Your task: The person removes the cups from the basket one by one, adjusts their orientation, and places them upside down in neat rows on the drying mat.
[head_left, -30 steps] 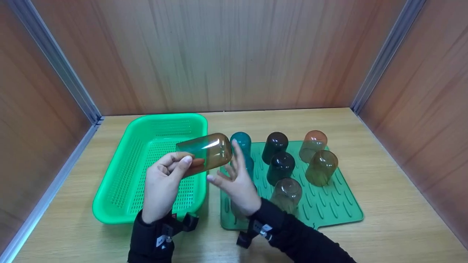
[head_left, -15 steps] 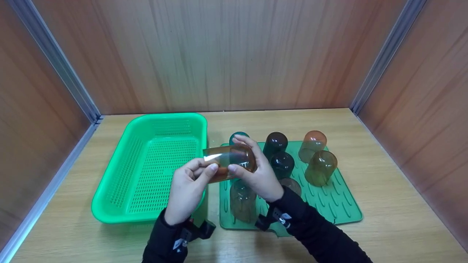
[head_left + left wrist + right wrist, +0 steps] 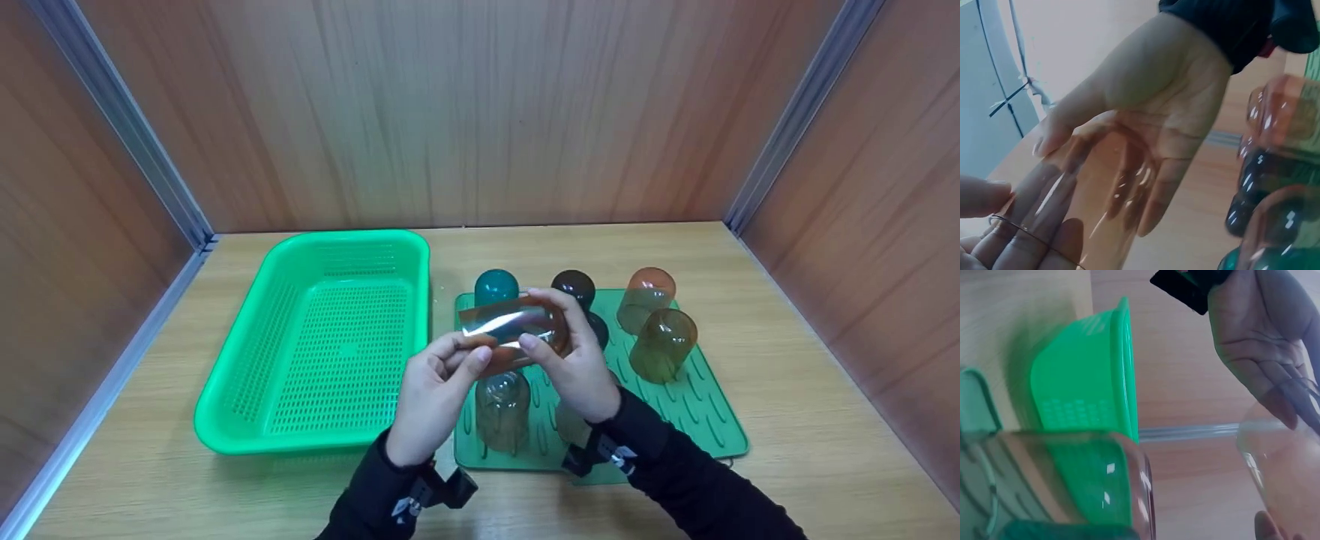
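Observation:
An amber see-through cup [image 3: 514, 330] lies on its side in the air, held by both hands above the mat's left part. My left hand [image 3: 427, 401] pinches its open end between thumb and fingers. With thumb below and fingers over the top, my right hand [image 3: 589, 375] grips the rounded closed end. The left wrist view shows the right palm [image 3: 1168, 95] cupped against that end. Several cups stand upside down on the green mat [image 3: 705, 424]: teal [image 3: 496, 286], dark [image 3: 574, 285], orange [image 3: 646, 296], olive-amber [image 3: 664, 345], and clear grey [image 3: 502, 412]. Others are partly hidden by my right hand.
A green slotted basket [image 3: 214, 390] stands left of the mat on the wooden table [image 3: 247, 499]. Wood-grain panels [image 3: 465, 112] close off the back and both sides, with metal strips in the corners.
My left hand has carried the amber cup rightward from over the basket's edge. My right hand, spread beside the cup earlier, has closed round its base; both have shifted right.

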### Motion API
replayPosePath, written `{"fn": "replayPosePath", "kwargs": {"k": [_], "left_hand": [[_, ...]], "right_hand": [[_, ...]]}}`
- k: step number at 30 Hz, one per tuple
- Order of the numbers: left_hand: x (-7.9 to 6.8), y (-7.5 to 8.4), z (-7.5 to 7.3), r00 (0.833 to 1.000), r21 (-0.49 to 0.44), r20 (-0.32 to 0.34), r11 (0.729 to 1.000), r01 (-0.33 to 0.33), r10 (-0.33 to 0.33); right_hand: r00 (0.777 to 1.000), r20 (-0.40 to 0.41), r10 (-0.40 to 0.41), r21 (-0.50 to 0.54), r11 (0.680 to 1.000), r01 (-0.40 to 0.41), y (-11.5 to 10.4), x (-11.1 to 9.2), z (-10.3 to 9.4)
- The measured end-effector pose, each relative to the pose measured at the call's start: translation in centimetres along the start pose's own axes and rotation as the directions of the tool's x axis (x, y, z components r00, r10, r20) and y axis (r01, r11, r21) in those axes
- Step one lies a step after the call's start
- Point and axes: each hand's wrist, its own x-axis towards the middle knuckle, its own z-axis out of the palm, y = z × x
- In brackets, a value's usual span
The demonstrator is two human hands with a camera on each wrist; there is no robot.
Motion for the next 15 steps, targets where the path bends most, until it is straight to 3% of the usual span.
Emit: {"fn": "replayPosePath", "kwargs": {"k": [6, 10, 12, 15], "left_hand": [[-0.4, 0.1, 1.1, 0.999, 0.03, 0.054, 1.0, -0.002, 0.0], [-0.6, -1.4, 1.2, 0.998, 0.113, 0.05, 0.993, -0.037, 0.032], [-0.8, -2.2, 1.1, 0.996, 0.191, 0.036, 0.978, -0.083, 0.078], [-1.3, -3.0, 1.1, 0.988, 0.348, 0.025, 0.925, -0.154, 0.155]], "right_hand": [[0.999, 0.008, 0.038, -0.043, 0.998, -0.037, 1.0, -0.5, -2.2], [0.996, -0.019, 0.082, -0.092, 0.992, -0.084, 0.3, -0.8, -3.6], [0.994, -0.052, 0.094, -0.141, 0.985, -0.101, -0.4, -0.9, -4.4], [0.99, -0.11, 0.09, -0.212, 0.971, -0.111, -1.5, -1.0, -5.7]]}}
